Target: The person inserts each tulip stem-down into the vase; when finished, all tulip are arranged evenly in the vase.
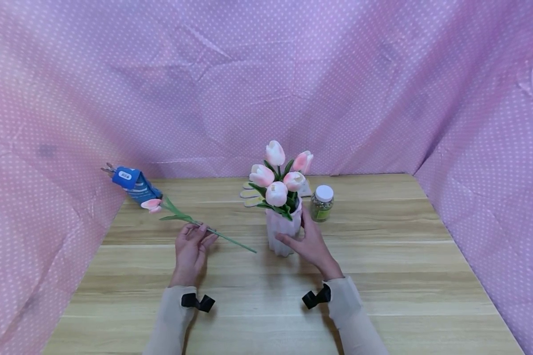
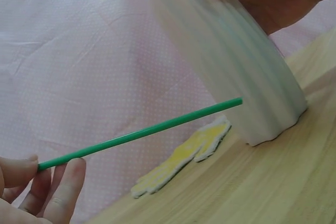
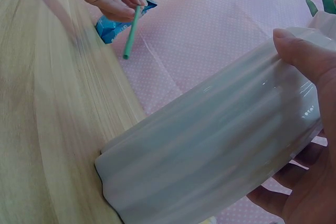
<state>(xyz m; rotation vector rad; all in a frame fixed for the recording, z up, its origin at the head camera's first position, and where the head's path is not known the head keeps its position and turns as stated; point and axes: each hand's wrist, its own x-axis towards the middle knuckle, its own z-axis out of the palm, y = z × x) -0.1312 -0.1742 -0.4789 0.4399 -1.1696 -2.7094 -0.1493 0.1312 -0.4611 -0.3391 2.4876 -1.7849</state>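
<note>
Between thumb and fingers my left hand (image 1: 192, 249) pinches the green stem of a pink-and-white tulip (image 1: 152, 204). Its bloom points to the far left, and the bare stem end (image 2: 210, 109) points right, toward the vase and apart from it in the head view. My right hand (image 1: 310, 241) grips the ribbed white vase (image 1: 280, 234) from its right side, thumb across the front and fingers round the back. The vase stands on the table, holding several pink-and-white tulips (image 1: 276, 194) with green leaves.
A blue package (image 1: 135, 185) lies at the table's back left, with metal tips sticking out. Behind the vase lies a yellow-and-white glove (image 1: 250, 197), partly hidden. A jar with a white lid (image 1: 323, 203) stands right of the vase. Pink dotted cloth (image 1: 204, 98) hangs around the wooden table (image 1: 395, 261).
</note>
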